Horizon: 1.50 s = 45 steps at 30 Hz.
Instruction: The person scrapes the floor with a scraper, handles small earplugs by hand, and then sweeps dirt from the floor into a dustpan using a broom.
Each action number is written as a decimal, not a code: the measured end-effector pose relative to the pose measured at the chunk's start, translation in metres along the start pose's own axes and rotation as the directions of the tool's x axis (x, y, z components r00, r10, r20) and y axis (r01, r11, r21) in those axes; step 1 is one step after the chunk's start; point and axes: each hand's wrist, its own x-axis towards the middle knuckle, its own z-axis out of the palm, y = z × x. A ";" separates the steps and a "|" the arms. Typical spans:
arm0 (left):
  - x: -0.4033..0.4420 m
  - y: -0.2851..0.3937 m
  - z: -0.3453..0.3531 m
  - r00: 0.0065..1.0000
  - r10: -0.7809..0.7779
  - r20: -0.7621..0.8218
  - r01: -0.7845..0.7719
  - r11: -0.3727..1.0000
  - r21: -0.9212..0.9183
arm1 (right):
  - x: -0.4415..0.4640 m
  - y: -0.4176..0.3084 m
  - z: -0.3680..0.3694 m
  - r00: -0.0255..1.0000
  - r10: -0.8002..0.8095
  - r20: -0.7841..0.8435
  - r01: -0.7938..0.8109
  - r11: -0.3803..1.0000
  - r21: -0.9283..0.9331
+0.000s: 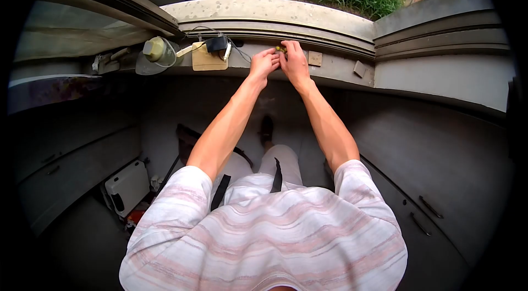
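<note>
Both hands meet over the grey window sill, close in front of the window track. My right hand has its fingers curled round a small yellow-and-dark piece, too small to name. My left hand is at its left with fingers bent together; what they hold, if anything, is hidden. A thin dark cable runs along the sill towards my left hand. Left of it lies a flat yellowish block with a black box and a small white stick-like piece on it.
A clear container with a yellowish lid stands at the sill's left. Two small square pieces lie on the right. Window frames flank the opening. Dark cabinets and a white case are below.
</note>
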 end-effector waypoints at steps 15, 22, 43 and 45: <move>0.000 0.000 -0.007 0.999 -0.036 0.018 0.036 0.998 -0.052 | -0.020 -0.005 0.004 0.967 0.235 -0.101 -0.222 0.966 0.130; -0.025 0.006 -0.006 1.000 0.002 0.018 -0.001 0.997 -0.075 | -0.027 -0.023 -0.009 0.918 0.369 -0.143 -0.343 0.922 0.177; -0.402 -0.189 -0.386 0.825 -0.175 -0.538 -0.052 0.923 -0.381 | -0.311 -0.320 0.175 0.657 0.167 0.735 -0.387 0.911 0.139; -0.448 -0.229 -0.450 0.799 -0.199 -0.567 -0.107 0.881 -0.460 | -0.353 -0.368 0.225 0.585 0.121 0.802 -0.385 0.912 0.143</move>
